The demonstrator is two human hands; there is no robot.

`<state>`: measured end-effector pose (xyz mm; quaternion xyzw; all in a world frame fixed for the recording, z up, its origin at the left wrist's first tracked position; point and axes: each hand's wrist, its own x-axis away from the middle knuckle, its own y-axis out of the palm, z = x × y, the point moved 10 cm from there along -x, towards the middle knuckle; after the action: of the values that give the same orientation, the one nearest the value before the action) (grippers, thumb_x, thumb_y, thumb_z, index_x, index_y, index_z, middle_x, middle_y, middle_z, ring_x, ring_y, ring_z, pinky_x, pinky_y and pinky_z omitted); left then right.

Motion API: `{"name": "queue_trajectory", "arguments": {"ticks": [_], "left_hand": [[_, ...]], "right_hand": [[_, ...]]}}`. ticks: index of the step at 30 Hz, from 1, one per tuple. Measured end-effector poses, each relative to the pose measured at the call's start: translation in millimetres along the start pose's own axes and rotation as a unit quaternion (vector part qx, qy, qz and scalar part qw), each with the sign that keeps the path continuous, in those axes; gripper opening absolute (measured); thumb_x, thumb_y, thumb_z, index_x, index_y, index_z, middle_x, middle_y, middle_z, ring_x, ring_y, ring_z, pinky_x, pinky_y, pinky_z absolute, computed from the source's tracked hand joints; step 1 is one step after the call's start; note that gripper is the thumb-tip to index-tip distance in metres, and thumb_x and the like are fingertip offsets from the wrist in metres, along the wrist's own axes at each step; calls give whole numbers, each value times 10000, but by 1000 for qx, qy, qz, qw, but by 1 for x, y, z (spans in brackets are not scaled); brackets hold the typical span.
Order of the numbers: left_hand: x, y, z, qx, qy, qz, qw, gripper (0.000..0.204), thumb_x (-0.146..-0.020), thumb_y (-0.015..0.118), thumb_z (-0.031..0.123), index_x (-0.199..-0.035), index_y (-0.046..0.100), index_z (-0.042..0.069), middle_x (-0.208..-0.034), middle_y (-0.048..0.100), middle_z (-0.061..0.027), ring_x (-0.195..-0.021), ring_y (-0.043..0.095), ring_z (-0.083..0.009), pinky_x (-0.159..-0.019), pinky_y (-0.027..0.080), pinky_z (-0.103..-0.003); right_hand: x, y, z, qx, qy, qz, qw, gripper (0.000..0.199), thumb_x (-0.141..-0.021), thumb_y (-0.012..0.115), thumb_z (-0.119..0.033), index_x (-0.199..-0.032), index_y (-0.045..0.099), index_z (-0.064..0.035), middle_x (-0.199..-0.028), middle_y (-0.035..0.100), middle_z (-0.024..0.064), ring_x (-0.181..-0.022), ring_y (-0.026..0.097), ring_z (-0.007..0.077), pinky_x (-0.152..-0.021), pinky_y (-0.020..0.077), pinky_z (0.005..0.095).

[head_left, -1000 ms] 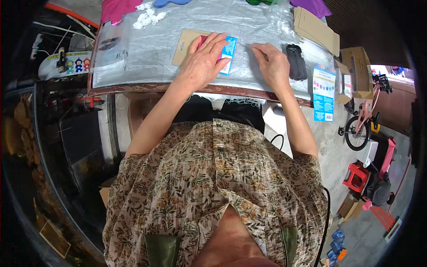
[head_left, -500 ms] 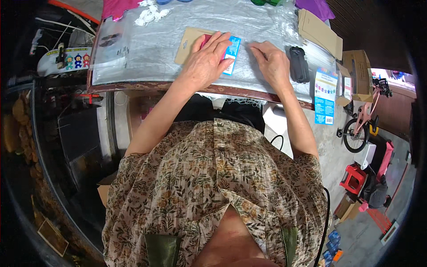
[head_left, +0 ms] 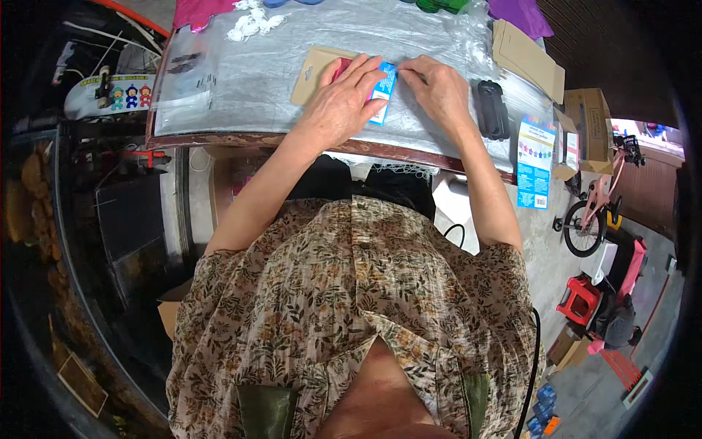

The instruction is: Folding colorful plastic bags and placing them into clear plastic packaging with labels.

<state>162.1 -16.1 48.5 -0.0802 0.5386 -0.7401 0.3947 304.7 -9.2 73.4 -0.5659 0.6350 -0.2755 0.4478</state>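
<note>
My left hand [head_left: 338,104] lies flat with outstretched fingers on a tan backing card [head_left: 302,82] with a hang hole. Under its fingers a dark pink piece [head_left: 341,67] and a blue printed card [head_left: 385,77] show in part. Thumb and forefinger of my right hand [head_left: 441,89] are pinched together at the blue card's upper right edge. Whatever lies between those fingertips is too small to make out. A long black object [head_left: 492,110], perhaps a stapler, rests to the right of that hand.
A clear plastic sheet [head_left: 270,110] covers the table. Stacked tan cards [head_left: 521,53] and clear bags [head_left: 523,91] lie at the right, beside another blue printed card [head_left: 537,161] at the edge. White string [head_left: 256,23], pink [head_left: 201,13] and purple material [head_left: 521,14] lie at the back.
My right hand has moved left and slightly up, bringing its fingertips to the blue card's edge. My left hand stays on the cards almost unmoved.
</note>
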Motion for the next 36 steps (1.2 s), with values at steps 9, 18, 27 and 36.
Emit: {"name": "queue_trajectory", "arguments": {"ticks": [9, 18, 27, 36], "left_hand": [[0, -6, -10, 49, -23, 46, 997, 545, -945, 653, 385, -1351, 520, 47, -1518, 463, -111, -1440, 384, -315, -1187, 255, -498], [-59, -4, -35, -13, -42, -108, 993, 436, -874, 738, 323, -1180, 652, 25, -1236, 655, -151, -1205, 586, -331, -1049, 409, -453], [-70, 15, -87, 490, -247, -196, 813, 331, -913, 727, 259, -1115, 660, 5, -979, 706, -91, -927, 691, -171, -823, 551, -296], [-67, 12, -96, 647, -326, -89, 684, 262, -949, 630, 258, -1038, 632, 13, -971, 697, -76, -903, 682, -162, -794, 576, -343]], "right_hand": [[21, -67, 48, 87, 21, 88, 992, 160, -906, 701, -202, -1032, 743, -114, -993, 739, 93, -859, 712, 284, -733, 532, 392], [36, -144, 157, 182, 9, 124, 975, 174, -914, 701, -183, -1067, 752, -118, -1052, 746, 55, -1038, 664, 242, -859, 483, 374], [41, -89, 86, -122, 138, 113, 976, 321, -974, 656, -265, -1153, 694, -2, -963, 743, 95, -788, 685, 158, -702, 541, 316], [-3, -1, 37, -533, 254, -38, 806, 281, -952, 669, -256, -992, 705, 20, -868, 723, 90, -679, 656, 162, -611, 529, 266]]}}
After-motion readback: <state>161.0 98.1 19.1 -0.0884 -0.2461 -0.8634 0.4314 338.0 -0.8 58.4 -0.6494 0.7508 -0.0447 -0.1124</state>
